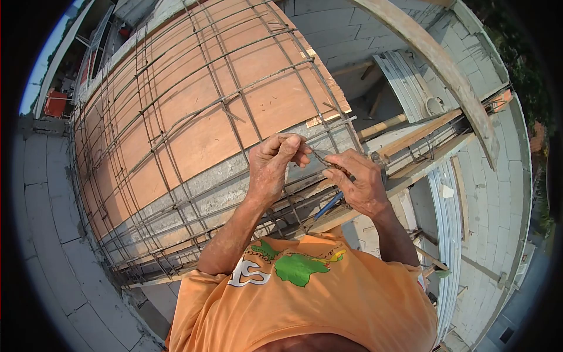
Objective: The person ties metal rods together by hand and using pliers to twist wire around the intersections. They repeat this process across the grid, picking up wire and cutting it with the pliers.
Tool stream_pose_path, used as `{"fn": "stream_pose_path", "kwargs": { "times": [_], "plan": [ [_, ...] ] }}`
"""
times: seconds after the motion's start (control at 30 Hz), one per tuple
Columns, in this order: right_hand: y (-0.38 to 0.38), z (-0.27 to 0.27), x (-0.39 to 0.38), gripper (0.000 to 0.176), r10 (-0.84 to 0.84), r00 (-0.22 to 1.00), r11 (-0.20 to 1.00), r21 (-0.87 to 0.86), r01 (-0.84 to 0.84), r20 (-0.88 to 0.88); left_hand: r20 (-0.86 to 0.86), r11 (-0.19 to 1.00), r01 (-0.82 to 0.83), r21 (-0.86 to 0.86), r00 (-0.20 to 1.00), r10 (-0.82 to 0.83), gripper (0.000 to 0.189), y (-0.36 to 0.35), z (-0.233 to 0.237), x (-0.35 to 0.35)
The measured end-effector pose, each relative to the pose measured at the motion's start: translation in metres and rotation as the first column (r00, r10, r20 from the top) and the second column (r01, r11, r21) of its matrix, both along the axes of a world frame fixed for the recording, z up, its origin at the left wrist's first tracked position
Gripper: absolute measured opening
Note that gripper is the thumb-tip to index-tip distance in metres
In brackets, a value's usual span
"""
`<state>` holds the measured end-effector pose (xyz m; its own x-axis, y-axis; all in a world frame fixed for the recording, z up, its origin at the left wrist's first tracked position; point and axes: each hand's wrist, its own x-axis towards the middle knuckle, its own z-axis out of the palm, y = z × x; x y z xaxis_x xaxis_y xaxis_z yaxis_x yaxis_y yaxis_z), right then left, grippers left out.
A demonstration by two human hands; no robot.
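Both forearms are reaching forward and bending in toward each other, so the two hands are meeting above the edge of the steel bar grid (193, 111). The left hand (274, 169) is turning palm inward, its thumb and fingertips pinching one end of a thin wire (319, 155). The right hand (359, 183) is facing it, knuckles up, fingers curling tight around a tool (328, 205), with its fingertips coming up to the same wire. The wire is stretching across the short gap between the two hands, just above the bars. I am counting two hands, one wire, and one tool with a single blue handle showing below the fist. The bars are lying over one orange board (258, 88); they are too many to count.
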<state>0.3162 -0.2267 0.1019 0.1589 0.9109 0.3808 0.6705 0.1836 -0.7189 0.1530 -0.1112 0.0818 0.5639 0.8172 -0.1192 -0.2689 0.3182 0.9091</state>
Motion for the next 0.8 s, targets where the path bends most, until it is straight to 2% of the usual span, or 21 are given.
{"fn": "stream_pose_path", "kwargs": {
  "times": [0.07, 0.13, 0.23, 0.3, 0.37, 0.43, 0.47, 0.53, 0.6, 0.67, 0.7, 0.73, 0.77, 0.8],
  "plan": [
    [0.0, 0.0, -0.001, 0.017, 0.016, 0.969, 0.993, -0.108, -0.044, -0.248, 0.03, 0.999, 0.038, -0.025, 0.999, -0.038, 0.034, 0.002, -0.006, 0.0],
    [-0.001, -0.005, -0.002, 0.015, -0.004, 0.96, 0.992, -0.126, -0.033, -0.278, 0.062, 0.996, 0.076, -0.046, 0.995, -0.073, 0.035, 0.0, -0.007, 0.001],
    [0.001, -0.007, -0.004, 0.014, -0.065, 0.96, 0.991, -0.133, 0.029, -0.271, 0.064, 0.995, 0.017, -0.094, 0.998, -0.011, 0.04, -0.011, -0.004, 0.005],
    [0.003, -0.007, -0.004, 0.014, -0.108, 0.965, 0.989, -0.125, 0.08, -0.24, 0.028, 0.985, 0.136, -0.104, 0.991, -0.134, 0.043, -0.017, -0.007, 0.001],
    [0.004, -0.007, -0.004, 0.013, -0.164, 0.958, 0.976, -0.181, 0.123, -0.233, 0.057, 0.987, 0.136, -0.085, 0.99, -0.132, 0.041, -0.017, -0.015, -0.001],
    [0.003, -0.01, -0.005, 0.012, -0.17, 0.954, 0.976, -0.177, 0.128, -0.246, 0.264, 0.978, 0.163, -0.131, 0.956, -0.124, 0.031, -0.015, -0.017, -0.001],
    [0.004, -0.012, -0.006, 0.012, -0.176, 0.949, 0.976, -0.17, 0.134, -0.262, 0.265, 0.978, 0.161, -0.13, 0.956, -0.122, 0.031, -0.015, -0.016, -0.001],
    [0.006, -0.012, -0.009, 0.012, -0.17, 0.954, 0.98, -0.148, 0.136, -0.248, 0.025, 0.99, 0.134, -0.036, 0.991, -0.133, 0.026, -0.016, -0.014, 0.0],
    [0.007, -0.013, -0.012, 0.012, -0.167, 0.957, 0.981, -0.133, 0.138, -0.237, -0.027, 0.993, 0.114, -0.005, 0.993, -0.114, 0.021, -0.014, -0.013, 0.002],
    [0.009, -0.014, -0.012, 0.014, -0.136, 0.946, 0.979, -0.188, 0.082, -0.295, -0.074, 0.995, 0.097, 0.021, 0.993, -0.095, 0.017, -0.013, -0.015, 0.002],
    [0.009, -0.012, -0.013, 0.014, -0.136, 0.947, 0.978, -0.193, 0.081, -0.292, -0.083, 0.987, 0.089, 0.131, 0.993, -0.078, 0.013, -0.013, -0.019, 0.001],
    [0.01, -0.009, -0.014, 0.017, -0.219, 0.873, 0.934, -0.353, 0.058, -0.435, -0.092, 0.968, 0.081, 0.238, 0.994, -0.06, 0.01, -0.014, -0.024, 0.0],
    [0.01, -0.007, -0.014, 0.02, -0.319, 0.773, 0.868, -0.496, 0.007, -0.548, -0.09, 0.97, 0.079, 0.231, 0.994, -0.06, 0.01, -0.017, -0.029, 0.001],
    [0.01, -0.009, -0.013, 0.02, -0.32, 0.775, 0.866, -0.499, 0.007, -0.545, -0.062, 0.97, 0.023, 0.243, 0.998, -0.009, 0.01, -0.019, -0.034, 0.004]
  ]
}}
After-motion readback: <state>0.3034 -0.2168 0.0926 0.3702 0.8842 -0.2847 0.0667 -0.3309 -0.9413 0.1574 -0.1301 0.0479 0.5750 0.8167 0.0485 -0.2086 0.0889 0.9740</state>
